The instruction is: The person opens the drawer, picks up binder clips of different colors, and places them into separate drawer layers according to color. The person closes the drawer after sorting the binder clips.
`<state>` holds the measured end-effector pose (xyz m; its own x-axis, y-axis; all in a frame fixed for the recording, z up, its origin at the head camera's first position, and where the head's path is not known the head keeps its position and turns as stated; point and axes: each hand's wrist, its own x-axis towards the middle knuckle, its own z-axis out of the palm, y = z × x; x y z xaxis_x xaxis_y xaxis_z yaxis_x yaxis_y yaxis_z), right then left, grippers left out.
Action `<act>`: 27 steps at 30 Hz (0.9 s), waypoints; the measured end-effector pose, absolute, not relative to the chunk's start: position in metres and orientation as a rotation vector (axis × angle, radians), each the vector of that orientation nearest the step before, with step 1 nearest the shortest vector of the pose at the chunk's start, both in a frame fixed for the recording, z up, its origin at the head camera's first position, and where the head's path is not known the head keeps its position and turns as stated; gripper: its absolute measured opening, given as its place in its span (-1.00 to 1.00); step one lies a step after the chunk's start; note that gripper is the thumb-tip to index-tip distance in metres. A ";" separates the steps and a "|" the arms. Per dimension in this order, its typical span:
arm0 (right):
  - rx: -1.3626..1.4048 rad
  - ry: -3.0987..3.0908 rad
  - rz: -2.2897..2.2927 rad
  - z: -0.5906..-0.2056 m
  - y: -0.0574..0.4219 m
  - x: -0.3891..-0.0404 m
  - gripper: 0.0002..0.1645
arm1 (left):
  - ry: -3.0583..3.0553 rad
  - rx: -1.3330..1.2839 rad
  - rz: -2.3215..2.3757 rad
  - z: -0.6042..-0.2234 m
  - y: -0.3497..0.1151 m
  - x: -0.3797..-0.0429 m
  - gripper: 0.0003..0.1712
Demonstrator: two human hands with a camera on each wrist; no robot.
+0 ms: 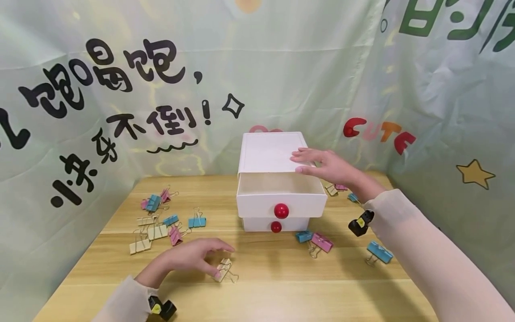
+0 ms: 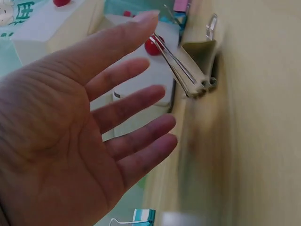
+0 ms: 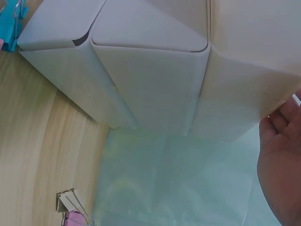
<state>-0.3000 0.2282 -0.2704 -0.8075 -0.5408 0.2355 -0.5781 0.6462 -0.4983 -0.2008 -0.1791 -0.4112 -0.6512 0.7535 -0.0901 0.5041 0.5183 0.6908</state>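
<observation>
Pale backdrop (image 1: pixel 281 89): "CUTE" legible at right in coloured letters; black Chinese characters at left, including "不倒!". Wooden table (image 1: pixel 289 290) below. White box (image 1: pixel 271 152) on the table, toward the back; its upper drawer (image 1: pixel 253 206) is pulled out, lower one in. Right hand (image 1: pixel 323 163) lies at the right edge of the box top, fingers extended, gripping nothing. Left hand (image 1: pixel 191 256), fingers spread and fairly straight, is in front and to the left of the box. Cream clip (image 1: pixel 223 272) lies on the table at the left thumb tip; firm contact cannot be told.
</observation>
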 end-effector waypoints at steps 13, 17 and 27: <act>0.957 -2.787 0.855 -0.269 0.229 -0.297 -0.39 | 2.482 1.167 0.638 -0.410 -0.176 -0.197 -0.34; 0.963 -2.782 0.851 -0.272 0.228 -0.297 -0.39 | 2.506 1.150 0.590 -0.409 -0.180 -0.197 -0.35; 0.961 -2.782 0.850 -0.271 0.229 -0.295 -0.38 | 2.581 1.094 0.625 -0.406 -0.186 -0.203 -0.39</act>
<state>-0.2951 0.2286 -0.2712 -0.8005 -0.5473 0.2442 -0.5904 0.6500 -0.4785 -0.2028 -0.1859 -0.4061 -0.6790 0.7302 -0.0764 0.6143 0.6220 0.4855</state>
